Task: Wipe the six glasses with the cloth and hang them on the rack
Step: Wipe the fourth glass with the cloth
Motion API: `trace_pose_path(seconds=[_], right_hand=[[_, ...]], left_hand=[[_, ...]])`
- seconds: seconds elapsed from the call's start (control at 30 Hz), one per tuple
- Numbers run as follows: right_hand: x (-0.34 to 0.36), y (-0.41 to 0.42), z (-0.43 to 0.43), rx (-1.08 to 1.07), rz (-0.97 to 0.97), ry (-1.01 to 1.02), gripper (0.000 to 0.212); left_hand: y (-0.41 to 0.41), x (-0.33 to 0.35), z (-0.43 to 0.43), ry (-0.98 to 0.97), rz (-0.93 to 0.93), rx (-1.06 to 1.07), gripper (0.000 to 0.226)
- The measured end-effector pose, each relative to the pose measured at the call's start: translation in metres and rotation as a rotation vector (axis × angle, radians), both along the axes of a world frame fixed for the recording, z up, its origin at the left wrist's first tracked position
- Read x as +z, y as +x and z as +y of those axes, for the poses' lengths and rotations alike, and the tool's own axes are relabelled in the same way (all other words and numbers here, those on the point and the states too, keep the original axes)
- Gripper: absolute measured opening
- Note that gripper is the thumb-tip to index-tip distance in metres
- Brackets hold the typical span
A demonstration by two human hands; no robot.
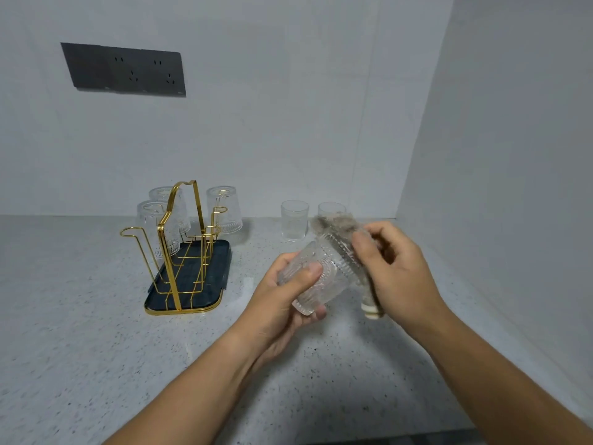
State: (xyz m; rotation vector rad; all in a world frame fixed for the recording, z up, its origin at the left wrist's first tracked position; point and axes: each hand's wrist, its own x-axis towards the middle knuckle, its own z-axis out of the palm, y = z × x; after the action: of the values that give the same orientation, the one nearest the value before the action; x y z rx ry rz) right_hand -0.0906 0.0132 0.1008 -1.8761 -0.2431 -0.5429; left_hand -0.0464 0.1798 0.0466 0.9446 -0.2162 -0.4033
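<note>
wiping is the step in hand, as we judge it: the left hand [282, 303] grips the ribbed glass [321, 281], fingers and thumb curled round its body, above the surface [96, 348] and tilted with its mouth toward the right hand [398, 271], whose fingers [380, 231] pinch the grey cloth [333, 224] against the rim. we advise turning the glass against the cloth, holding it low over the surface, and gripping only unwiped areas. three glasses [224, 208] hang inverted on the gold rack [175, 220]; two glasses [294, 224] stand upright behind, so we reckon the task half done. we cannot tell how far the cloth reaches inside; the cloth partly hides the rear standing glass, and both forearms are cut off at the frame edge.
</note>
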Motion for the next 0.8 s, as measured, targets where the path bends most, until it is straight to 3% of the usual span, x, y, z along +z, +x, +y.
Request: trace_pose_path(seconds=[0.1,0.2,0.27,0.33,0.43,0.5,0.53,0.6,0.63,0.73,0.8], right_hand=[[0.000,-0.012,-0.010,0.300,0.121,-0.044,0.043],[-0.005,-0.010,-0.025,0.297,0.076,-0.408,0.082],[-0.003,-0.007,-0.027,0.298,0.069,-0.593,0.095],[0.001,-0.006,-0.024,0.330,0.082,-0.710,0.088],[-0.001,-0.002,-0.023,0.358,0.124,-0.831,0.074],[-0.001,0.000,-0.025,0.407,0.176,-0.691,0.077],[0.000,0.000,-0.026,0.456,0.227,-0.518,0.076],[0.003,-0.001,-0.031,0.498,0.276,-0.206,0.067],[0.002,-0.002,-0.034,0.471,0.228,-0.166,0.060],[-0.003,-0.008,-0.035,0.343,0.046,-0.335,0.051],[-0.006,-0.014,-0.027,0.346,0.046,-0.403,0.050]], left_hand=[[0.006,-0.003,0.008,-0.071,0.034,-0.016,0.085],[0.006,-0.003,0.012,-0.071,0.037,-0.063,0.102],[0.004,-0.001,0.011,-0.045,0.030,-0.088,0.115],[0.005,0.002,0.010,0.031,-0.003,-0.087,0.111],[0.004,0.006,0.009,0.123,0.003,-0.092,0.086],[0.003,0.006,0.011,0.101,0.029,-0.137,0.068],[0.003,0.005,0.012,0.080,0.044,-0.162,0.058],[0.003,0.005,0.014,0.028,0.084,-0.195,0.047],[0.003,0.006,0.016,-0.002,0.110,-0.208,0.046],[0.005,0.009,0.021,-0.089,0.170,-0.232,0.044],[0.005,0.011,0.022,-0.106,0.177,-0.229,0.046]])
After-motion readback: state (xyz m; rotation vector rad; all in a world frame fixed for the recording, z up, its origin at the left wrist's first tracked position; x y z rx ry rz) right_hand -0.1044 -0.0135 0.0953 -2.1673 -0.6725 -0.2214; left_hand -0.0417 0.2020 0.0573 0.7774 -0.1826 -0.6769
